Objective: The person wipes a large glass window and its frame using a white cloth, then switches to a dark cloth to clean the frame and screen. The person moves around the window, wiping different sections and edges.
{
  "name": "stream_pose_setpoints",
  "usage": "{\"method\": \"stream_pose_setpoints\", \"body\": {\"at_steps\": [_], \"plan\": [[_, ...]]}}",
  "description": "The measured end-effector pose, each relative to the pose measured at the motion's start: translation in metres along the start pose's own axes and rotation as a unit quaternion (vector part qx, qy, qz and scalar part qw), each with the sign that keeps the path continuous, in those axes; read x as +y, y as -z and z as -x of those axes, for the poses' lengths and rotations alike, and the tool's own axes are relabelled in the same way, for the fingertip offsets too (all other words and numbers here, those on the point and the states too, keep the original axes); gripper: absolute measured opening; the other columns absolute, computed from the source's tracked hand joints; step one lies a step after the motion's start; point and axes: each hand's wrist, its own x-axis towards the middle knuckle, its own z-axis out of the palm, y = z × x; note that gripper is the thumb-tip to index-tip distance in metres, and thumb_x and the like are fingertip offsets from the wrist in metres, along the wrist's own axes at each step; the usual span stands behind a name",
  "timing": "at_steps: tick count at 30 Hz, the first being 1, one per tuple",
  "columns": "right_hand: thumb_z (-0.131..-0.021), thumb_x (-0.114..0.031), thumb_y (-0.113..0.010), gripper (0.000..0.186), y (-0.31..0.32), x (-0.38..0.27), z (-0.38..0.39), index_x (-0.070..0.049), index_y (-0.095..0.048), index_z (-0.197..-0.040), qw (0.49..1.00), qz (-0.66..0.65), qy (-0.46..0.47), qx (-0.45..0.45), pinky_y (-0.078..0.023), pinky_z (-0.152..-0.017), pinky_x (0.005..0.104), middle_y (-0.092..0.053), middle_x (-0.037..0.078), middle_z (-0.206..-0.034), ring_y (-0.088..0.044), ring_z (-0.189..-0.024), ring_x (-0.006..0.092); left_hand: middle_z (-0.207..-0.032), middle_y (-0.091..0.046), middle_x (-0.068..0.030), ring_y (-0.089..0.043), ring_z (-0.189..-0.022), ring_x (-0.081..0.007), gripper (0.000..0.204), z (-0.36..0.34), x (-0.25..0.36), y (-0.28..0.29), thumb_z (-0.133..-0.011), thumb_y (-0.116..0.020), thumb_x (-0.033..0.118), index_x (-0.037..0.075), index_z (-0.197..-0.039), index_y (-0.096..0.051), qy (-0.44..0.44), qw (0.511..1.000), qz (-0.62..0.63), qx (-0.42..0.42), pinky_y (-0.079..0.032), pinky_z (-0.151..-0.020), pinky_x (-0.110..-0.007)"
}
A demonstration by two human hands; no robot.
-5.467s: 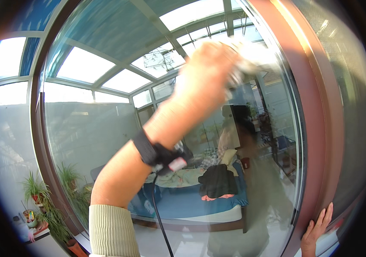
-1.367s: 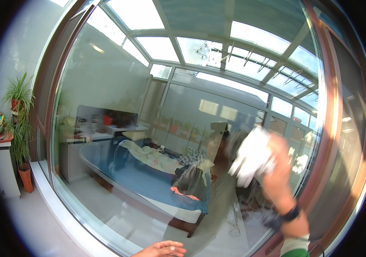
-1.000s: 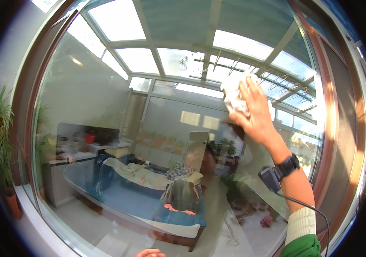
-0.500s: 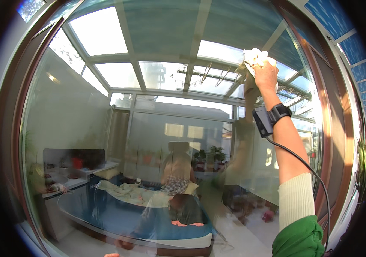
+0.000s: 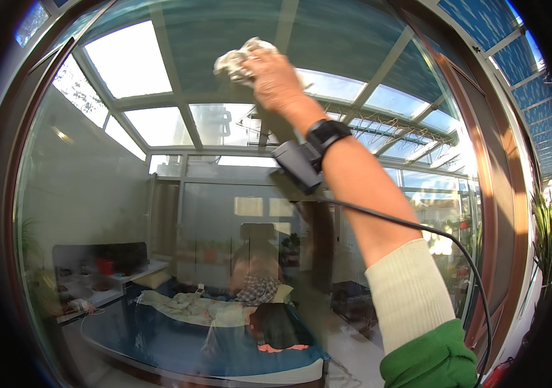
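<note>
My right hand (image 5: 277, 84) is raised high, closed around a crumpled white cloth (image 5: 239, 61). It presses the cloth against the upper part of a large glass pane (image 5: 347, 45). Part of the cloth bunches out to the left of my fingers. On my right wrist sits a black strap (image 5: 327, 134) with a dark box-shaped device (image 5: 296, 167), and a black cable (image 5: 411, 224) runs from it down my arm. My left hand does not show.
Brown frames (image 5: 492, 142) border the pane. Through the glass appears a bed (image 5: 224, 352) with rumpled bedding and clothes, beside a counter (image 5: 101, 294). Reflections of roof beams and my body overlap it. A spiky green plant (image 5: 547, 226) stands at the far right.
My right hand and the cloth have swept left and slightly up across the glass. The forearm now slants further left. A fingertip at the lower edge has gone from view.
</note>
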Motion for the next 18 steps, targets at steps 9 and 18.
{"method": "stream_pose_setpoints", "body": {"at_steps": [9, 18], "plan": [[-0.097, -0.050, -0.040, 0.049, 0.093, 0.162, 0.055, -0.014, -0.061, -0.122, 0.916, 0.198, -0.342, -0.065, -0.046, -0.096, 0.0424, -0.062, 0.016, -0.120, -0.058, -0.114, 0.0339, -0.079, -0.069, -0.0112, -0.058, -0.057, -0.0118, 0.012, -0.004, -0.011, 0.011, -0.092, -0.061, 0.014, 0.005, -0.100, -0.063, 0.043, 0.999, 0.019, 0.010, -0.044, -0.052, -0.026], [-0.082, -0.008, -0.062, 0.026, -0.037, -0.058, -0.025, -0.013, -0.070, -0.106, 0.995, -0.072, -0.042, -0.046, -0.042, -0.106, 0.0405, -0.055, 0.010, -0.139, -0.054, -0.121, 0.0326, -0.078, -0.069, -0.0119, -0.058, -0.057, -0.0143, 0.013, -0.003, -0.008, 0.005, -0.091, -0.061, 0.013, 0.003, -0.099, -0.061, 0.006, 0.999, -0.034, 0.026, -0.044, -0.054, -0.025]]}}
